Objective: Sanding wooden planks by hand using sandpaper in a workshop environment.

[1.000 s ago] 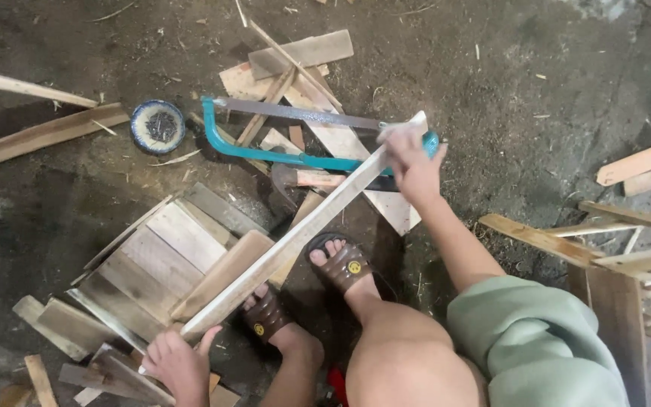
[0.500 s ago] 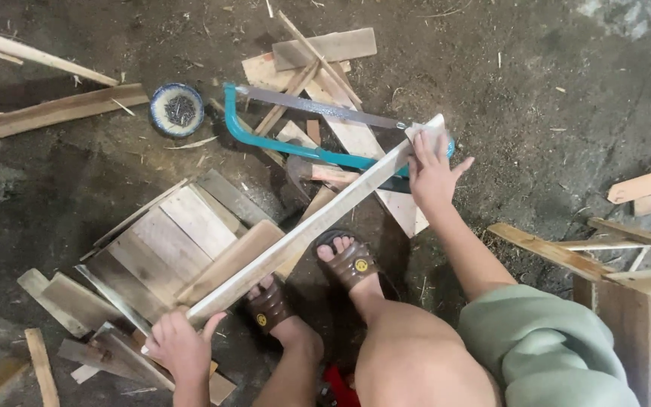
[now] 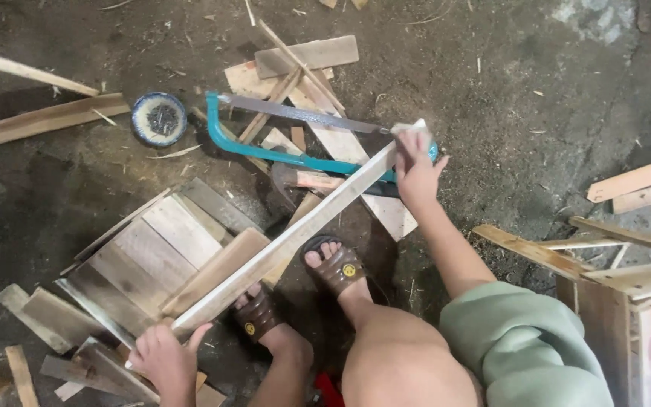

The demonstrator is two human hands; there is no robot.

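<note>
Two hands are on one long pale wooden slat point(image 3: 295, 230), which runs diagonally from lower left to upper right across the scrap pile. Nearest you, your left hand point(image 3: 166, 360) closes around the slat's lower end, fingers curled under it, just beside the slatted wooden panel point(image 3: 152, 252) it rests against. Your sandalled feet point(image 3: 337, 265) stand close under its middle. Farther out, your right hand point(image 3: 416, 169) clamps the upper end, thumb and fingers wrapped over the edge.

Assessment: the slat looks thin, light and stiff along its length, though likely to flex or snap if loaded mid-span. Rough-sawn edges suggest splinters. A hold at both ends, as you have it, controls swing best.

Beyond the right hand lies a teal-framed hacksaw point(image 3: 288, 132) on loose offcuts point(image 3: 307, 56), its blade close under the slat's far end; contact cannot be confirmed. Farther left sits a small round bowl point(image 3: 159, 118) of dark fasteners on the dirt floor point(image 3: 529, 90).
</note>
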